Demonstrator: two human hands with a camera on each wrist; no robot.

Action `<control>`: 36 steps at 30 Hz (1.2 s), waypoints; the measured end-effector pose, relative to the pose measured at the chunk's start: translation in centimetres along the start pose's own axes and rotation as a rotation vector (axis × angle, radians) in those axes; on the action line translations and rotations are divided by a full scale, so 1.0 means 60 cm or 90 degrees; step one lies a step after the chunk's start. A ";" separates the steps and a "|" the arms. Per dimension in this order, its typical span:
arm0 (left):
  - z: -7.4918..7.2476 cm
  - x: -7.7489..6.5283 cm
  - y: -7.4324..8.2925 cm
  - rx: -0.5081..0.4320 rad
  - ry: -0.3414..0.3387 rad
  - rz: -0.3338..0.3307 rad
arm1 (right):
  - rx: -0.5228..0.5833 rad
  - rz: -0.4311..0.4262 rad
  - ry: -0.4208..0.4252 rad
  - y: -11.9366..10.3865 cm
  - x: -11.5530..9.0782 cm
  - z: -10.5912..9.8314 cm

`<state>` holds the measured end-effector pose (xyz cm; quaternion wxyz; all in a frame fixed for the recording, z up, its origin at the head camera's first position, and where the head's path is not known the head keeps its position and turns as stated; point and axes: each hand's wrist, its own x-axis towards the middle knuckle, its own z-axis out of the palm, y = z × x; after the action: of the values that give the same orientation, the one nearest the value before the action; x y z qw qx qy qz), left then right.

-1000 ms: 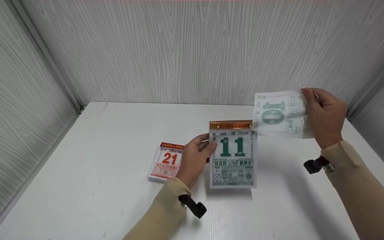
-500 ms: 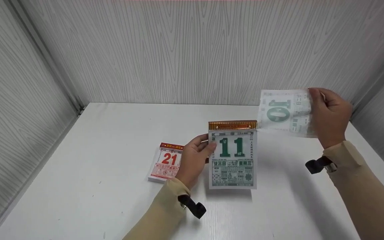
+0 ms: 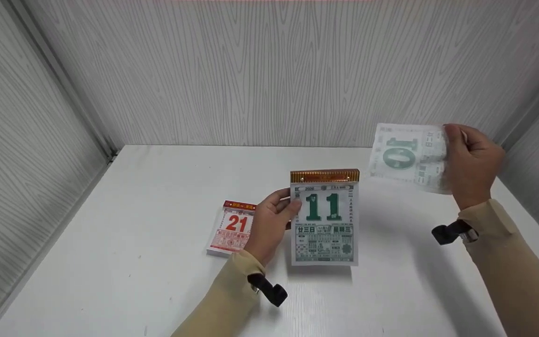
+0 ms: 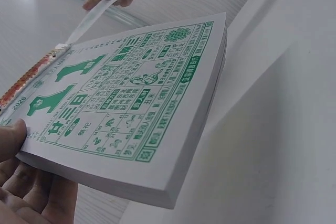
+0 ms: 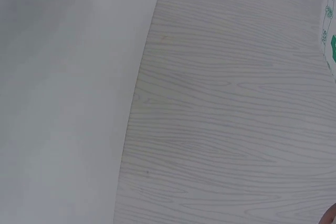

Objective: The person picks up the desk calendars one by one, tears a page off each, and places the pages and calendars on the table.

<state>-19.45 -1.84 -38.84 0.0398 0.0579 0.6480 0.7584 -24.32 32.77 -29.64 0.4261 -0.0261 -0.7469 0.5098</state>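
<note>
Apparently 10 leaf [image 3: 405,154] is off: your right hand [image 3: 475,161] pinches it in air, slight gap from green calendar [image 3: 324,224], where 11 is uppermost. Your left hand [image 3: 271,227] grips green calendar by its left side, above table [image 3: 110,281]. Leaf not yet set down; that seems what's left. Red calendar [image 3: 232,230] lies partly hidden behind left hand, so little room there. More open tabletop to right; back panel [image 3: 232,75] meets table's far edge.

Green-printed white paper calendar block [image 3: 324,234]: was above the white flat table [image 3: 87,262], its left edge in the left fingers [image 3: 274,198].
Red-printed white paper calendar block [image 3: 232,230]: lay on the table, left of the green-printed one.
Thin green-printed paper sheet [image 3: 398,157]: was up and right, in the right fingers [image 3: 474,136].
Grey wood-grained wall [image 3: 269,70]: stood behind the table.
</note>
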 end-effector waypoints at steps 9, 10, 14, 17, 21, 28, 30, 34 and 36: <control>-0.019 0.002 0.007 0.013 0.022 0.000 | 0.224 -0.006 0.121 -0.037 -0.018 -0.003; -0.022 0.002 0.008 0.011 0.025 0.000 | 0.258 -0.008 0.131 -0.041 -0.023 0.000; -0.030 0.001 0.015 0.015 0.032 0.001 | 0.279 -0.026 0.135 -0.044 -0.045 0.008; -0.035 0.001 0.021 0.023 0.037 0.001 | 0.281 -0.005 0.129 -0.039 -0.061 0.008; -0.037 0.001 0.028 0.025 0.045 -0.007 | 0.312 0.042 0.138 -0.034 -0.077 0.002; -0.037 0.000 0.031 0.027 0.049 -0.009 | 0.319 -0.005 0.159 -0.034 -0.099 -0.010; -0.037 -0.001 0.031 0.026 0.050 -0.007 | 0.307 -0.026 0.160 -0.037 -0.108 -0.010; -0.041 -0.002 0.031 0.028 0.053 -0.005 | 0.306 -0.040 0.156 -0.042 -0.120 -0.006; -0.042 -0.003 0.033 0.026 0.054 -0.003 | 0.298 -0.045 0.160 -0.044 -0.122 -0.006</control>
<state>-19.59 -4.62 -37.28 0.0132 0.0249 0.6644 0.7469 -18.42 28.31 -32.01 0.5276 0.0360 -0.5503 0.6462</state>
